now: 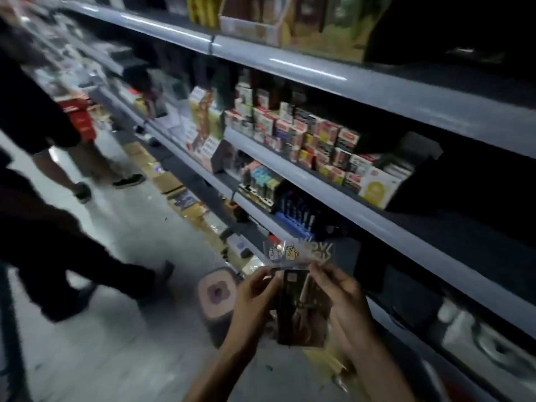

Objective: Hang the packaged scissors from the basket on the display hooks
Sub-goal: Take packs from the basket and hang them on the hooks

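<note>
Gripped by left hand (pixel 255 294) and right hand (pixel 346 303), fingers curled on its edges: dark package (pixel 301 314), long axis upright, clear top pointing away toward shelves (pixel 319 181). Below, grey floor (pixel 130 343). Beyond, small boxes (pixel 319 137) in rows; legs (pixel 87 265) at left.

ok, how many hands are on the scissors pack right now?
2. Left hand grips the packaged scissors at the left edge; right hand holds the right side. More packs may be stacked behind, hidden.

Dim aisle, glare streaks along shelf edges (pixel 307 69), blurred, bowed periphery
</note>
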The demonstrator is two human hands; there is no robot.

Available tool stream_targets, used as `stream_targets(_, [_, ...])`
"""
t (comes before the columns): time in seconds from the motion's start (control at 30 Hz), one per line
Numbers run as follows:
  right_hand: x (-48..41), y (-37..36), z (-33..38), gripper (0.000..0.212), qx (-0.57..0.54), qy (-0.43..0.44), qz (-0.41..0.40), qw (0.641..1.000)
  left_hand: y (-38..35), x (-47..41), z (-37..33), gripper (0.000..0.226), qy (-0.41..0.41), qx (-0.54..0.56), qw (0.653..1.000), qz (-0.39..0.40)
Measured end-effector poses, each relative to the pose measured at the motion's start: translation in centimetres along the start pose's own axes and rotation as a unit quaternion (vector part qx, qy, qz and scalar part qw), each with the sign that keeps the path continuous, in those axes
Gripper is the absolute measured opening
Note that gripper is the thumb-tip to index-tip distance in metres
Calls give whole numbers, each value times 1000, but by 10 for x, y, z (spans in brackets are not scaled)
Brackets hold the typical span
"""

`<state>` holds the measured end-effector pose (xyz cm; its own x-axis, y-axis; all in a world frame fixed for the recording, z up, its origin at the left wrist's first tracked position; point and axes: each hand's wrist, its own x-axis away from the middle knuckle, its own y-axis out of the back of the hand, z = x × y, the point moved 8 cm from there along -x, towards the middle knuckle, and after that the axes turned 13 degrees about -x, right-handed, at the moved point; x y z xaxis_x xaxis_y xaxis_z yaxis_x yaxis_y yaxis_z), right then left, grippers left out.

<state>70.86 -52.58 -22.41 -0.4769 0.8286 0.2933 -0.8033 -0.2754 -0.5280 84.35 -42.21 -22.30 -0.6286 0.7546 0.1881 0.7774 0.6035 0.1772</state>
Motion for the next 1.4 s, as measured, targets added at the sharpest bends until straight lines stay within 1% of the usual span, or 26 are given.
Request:
stream_targets(0.07, [11, 25, 16, 23, -10, 23, -40, 999, -34, 0, -4, 18, 1, 9, 998, 61])
stream_targets(0.13, [25, 48, 32, 26, -2, 64, -80, 995, -62, 2, -9, 19, -8, 18, 993, 120])
stream_targets(0.2, [43, 70, 48, 19, 14, 110, -120, 987, -88, 6, -15, 20, -26, 19, 984, 174])
stream_targets(0.27, [67, 92, 60, 12, 20, 144, -164, 976, -112, 15, -20, 19, -44, 4, 977, 210])
stream_targets(0.37, [112, 129, 79, 17, 38, 200, -231, 951, -147, 30, -32, 21, -86, -19, 966, 244])
stream_targets(0.43, [147, 158, 90, 23, 40, 236, -289, 927, -171, 44, -42, 20, -111, -21, 954, 278])
stream_targets(0.57, [220, 212, 107, 25, 11, 286, -387, 876, -221, 87, -67, 20, -146, 4, 926, 349])
stream_targets(0.6, [238, 223, 111, 23, 10, 299, -405, 864, -234, 99, -72, 20, -151, 12, 919, 365])
stream_targets(0.67, [274, 243, 121, 8, 2, 330, -436, 838, -262, 124, -81, 20, -165, 14, 902, 399])
stream_targets(0.7, [292, 253, 127, 8, 1, 348, -454, 820, -276, 136, -84, 21, -173, 12, 893, 415])
stream_targets(0.77, [328, 274, 137, 17, 5, 371, -500, 783, -304, 163, -90, 22, -189, 7, 876, 444])
stream_targets(0.8, [346, 285, 142, 17, 8, 380, -519, 765, -317, 176, -93, 21, -199, 6, 868, 455])
stream_targets(0.83, [363, 294, 148, 16, 10, 389, -532, 752, -329, 190, -96, 22, -207, 8, 861, 464])
stream_targets(0.93, [410, 325, 165, 32, 20, 409, -549, 728, -370, 231, -104, 23, -234, 11, 842, 486])
stream_targets(0.97, [425, 336, 170, 34, 27, 413, -554, 722, -384, 243, -106, 22, -243, 6, 838, 488])
stream_targets(1.07, [465, 378, 185, 23, 30, 422, -571, 704, -427, 279, -112, 19, -266, -15, 829, 491])
stream_targets(1.1, [478, 391, 191, 23, 31, 419, -578, 700, -441, 292, -114, 19, -273, -21, 823, 498])
stream_targets(1.17, [497, 416, 201, 22, 37, 407, -584, 701, -467, 319, -116, 19, -285, -34, 809, 513])
stream_targets(1.23, [511, 440, 209, 21, 29, 390, -590, 707, -489, 340, -113, 19, -273, -34, 802, 530])
stream_targets(1.27, [517, 451, 213, 22, 20, 389, -595, 703, -500, 348, -111, 19, -254, -27, 804, 536])
stream_targets(1.33, [527, 467, 221, 25, 18, 397, -611, 685, -514, 358, -108, 20, -227, -15, 811, 539])
stream_targets(1.4, [535, 482, 229, 23, 21, 402, -626, 668, -529, 369, -106, 20, -210, -13, 814, 542])
